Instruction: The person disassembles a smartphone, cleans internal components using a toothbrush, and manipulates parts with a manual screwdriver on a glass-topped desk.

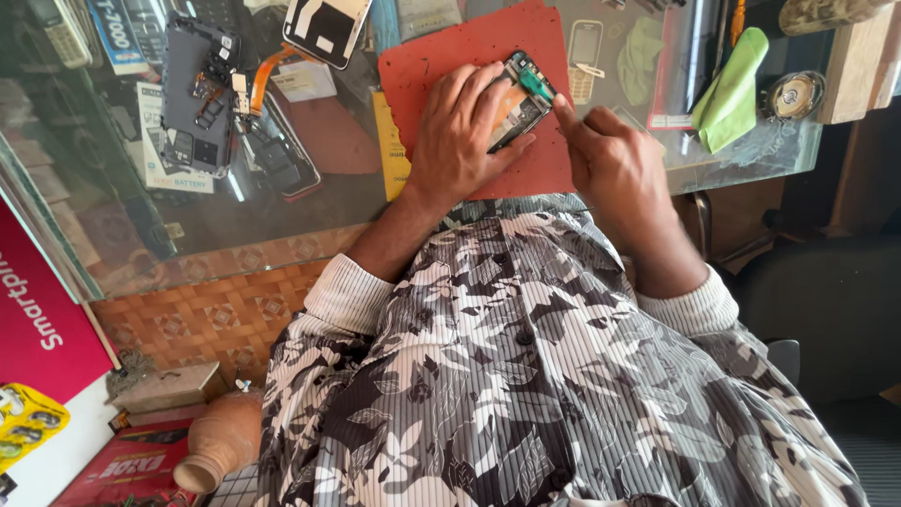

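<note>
1. Left hand clamped over opened phone, pinning it on red mat.
2. Right hand closed, forefinger tip touching the phone's upper edge.
3. Glass counter beneath; green cloth well right; dismantled phone far left.

Glass tabletop of a display counter, daylight reflecting off its surface. The counter front below is faced with orange patterned panels. At lower left, a magenta signboard leans beside a clay pot; a wooden block stands at upper right.
</note>
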